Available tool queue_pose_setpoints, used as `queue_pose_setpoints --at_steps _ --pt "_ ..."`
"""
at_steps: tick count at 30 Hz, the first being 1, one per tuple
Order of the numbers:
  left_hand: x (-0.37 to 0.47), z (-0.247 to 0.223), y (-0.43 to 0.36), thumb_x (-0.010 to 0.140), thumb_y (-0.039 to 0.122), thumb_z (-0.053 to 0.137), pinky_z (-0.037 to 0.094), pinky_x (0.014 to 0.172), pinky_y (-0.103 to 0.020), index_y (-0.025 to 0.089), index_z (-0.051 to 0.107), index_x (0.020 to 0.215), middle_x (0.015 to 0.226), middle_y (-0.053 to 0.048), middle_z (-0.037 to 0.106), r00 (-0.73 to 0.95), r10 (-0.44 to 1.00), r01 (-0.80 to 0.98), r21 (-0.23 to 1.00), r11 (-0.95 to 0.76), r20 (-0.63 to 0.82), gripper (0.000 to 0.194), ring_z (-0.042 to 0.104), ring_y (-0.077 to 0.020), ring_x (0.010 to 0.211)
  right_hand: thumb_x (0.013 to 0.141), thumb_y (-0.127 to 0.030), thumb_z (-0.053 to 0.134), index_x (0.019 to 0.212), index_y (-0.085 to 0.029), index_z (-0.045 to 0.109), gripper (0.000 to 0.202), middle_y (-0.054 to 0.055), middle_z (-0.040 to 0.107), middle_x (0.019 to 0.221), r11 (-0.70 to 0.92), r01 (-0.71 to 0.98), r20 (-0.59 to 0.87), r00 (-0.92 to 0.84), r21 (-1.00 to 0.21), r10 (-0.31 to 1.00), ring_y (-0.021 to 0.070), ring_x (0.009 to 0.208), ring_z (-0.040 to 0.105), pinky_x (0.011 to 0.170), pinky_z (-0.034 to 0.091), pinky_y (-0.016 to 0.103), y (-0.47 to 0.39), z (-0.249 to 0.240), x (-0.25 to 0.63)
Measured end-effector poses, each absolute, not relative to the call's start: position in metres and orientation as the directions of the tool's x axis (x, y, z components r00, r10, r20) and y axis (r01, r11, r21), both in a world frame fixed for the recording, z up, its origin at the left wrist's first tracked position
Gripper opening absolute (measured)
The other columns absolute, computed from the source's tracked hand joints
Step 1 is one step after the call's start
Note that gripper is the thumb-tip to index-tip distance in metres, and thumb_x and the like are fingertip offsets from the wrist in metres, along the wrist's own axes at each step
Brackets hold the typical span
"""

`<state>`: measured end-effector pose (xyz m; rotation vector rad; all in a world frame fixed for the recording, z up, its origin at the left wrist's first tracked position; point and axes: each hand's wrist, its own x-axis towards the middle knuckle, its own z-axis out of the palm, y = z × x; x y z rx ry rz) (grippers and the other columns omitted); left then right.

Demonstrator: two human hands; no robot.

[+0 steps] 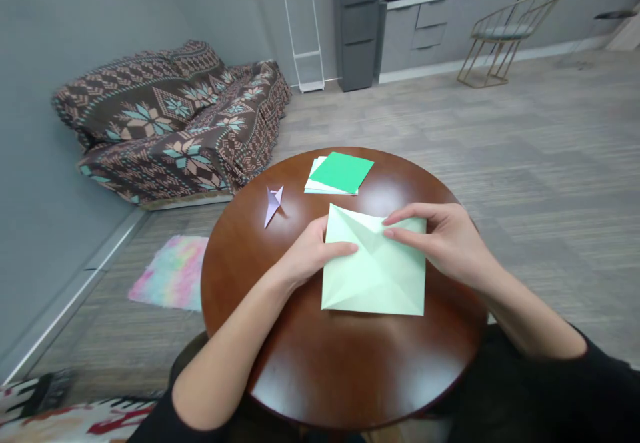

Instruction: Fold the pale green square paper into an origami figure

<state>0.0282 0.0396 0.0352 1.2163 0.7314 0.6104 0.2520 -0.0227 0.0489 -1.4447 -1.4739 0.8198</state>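
A pale green square sheet of paper (pixel 373 276), marked with diagonal creases, is held up over the round table. At its left edge my left hand (pixel 325 250) grips it, thumb on the front and the other fingers hidden behind. My right hand (pixel 440 233) is at the upper right of the sheet, thumb and index finger pinching the paper near its top edge. Beyond the sheet lies a stack of square papers with a green sheet (pixel 343 171) on top of white ones. A small folded lilac paper figure (pixel 273 205) rests left of the stack.
The round brown table (pixel 345 376) has a glossy top. A sofa under a patterned cover (pixel 175 116) stands at the left wall, with a pastel fluffy rug (pixel 173 273) on the floor. Farther back are a wire-backed chair (pixel 505 33) and grey kitchen cabinets (pixel 400 40).
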Motion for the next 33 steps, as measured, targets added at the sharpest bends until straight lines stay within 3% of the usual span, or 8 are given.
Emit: queue_pose_setpoints --at_steps 8,13,20,28,33 --pt "0.031 0.040 0.042 0.065 0.029 0.088 0.054 0.071 -0.029 0.021 0.064 0.109 0.093 -0.003 0.072 0.575 0.803 -0.091 0.962 0.256 -0.159 0.050 0.069 -0.0185 0.075 0.077 -0.036 0.076 0.079 -0.020 0.076 0.016 0.003 0.073 0.081 0.106 0.367 0.113 -0.001 -0.924 0.994 0.0207 0.073 0.063 0.064 0.046 0.030 -0.020 0.048 0.252" --pt "0.032 0.037 0.039 0.068 0.030 0.087 0.054 0.074 -0.029 0.022 0.063 0.111 0.099 -0.005 0.072 0.565 0.814 -0.071 0.975 0.211 -0.135 0.050 0.070 -0.0185 0.079 0.072 -0.040 0.080 0.079 -0.020 0.077 0.021 0.004 0.073 0.081 0.054 0.310 0.054 -0.010 -0.949 0.998 0.0206 0.072 0.063 0.063 0.047 0.030 -0.021 0.051 0.248" --pt "0.031 0.036 0.041 0.065 0.033 0.089 0.052 0.064 -0.028 0.021 0.059 0.109 0.088 -0.003 0.072 0.530 0.833 -0.072 0.971 0.230 -0.158 0.054 0.068 -0.0179 0.068 0.067 -0.041 0.084 0.080 -0.018 0.078 0.027 0.005 0.072 0.078 -0.053 0.213 -0.040 0.067 -0.976 0.997 0.0189 0.066 0.062 0.057 0.045 0.029 -0.020 0.048 0.248" --pt "0.030 0.031 0.043 0.073 0.032 0.084 0.053 0.059 -0.028 0.034 0.044 0.136 0.079 0.003 0.070 0.567 0.824 -0.057 0.996 0.067 -0.023 0.075 0.068 -0.0203 0.066 0.071 -0.036 0.081 0.077 -0.019 0.078 0.019 0.004 0.074 0.080 0.070 0.321 0.111 0.111 -0.944 0.988 0.0192 0.071 0.064 0.061 0.046 0.028 -0.018 0.045 0.248" --pt "0.029 0.030 0.046 0.079 0.029 0.079 0.053 0.063 -0.027 0.030 0.054 0.126 0.093 -0.001 0.072 0.598 0.801 -0.053 0.999 0.012 0.022 0.054 0.068 -0.0183 0.071 0.069 -0.039 0.083 0.088 -0.019 0.079 0.027 0.004 0.075 0.088 0.027 0.263 0.030 0.008 -0.965 1.000 0.0199 0.073 0.065 0.061 0.047 0.028 -0.014 0.041 0.252"
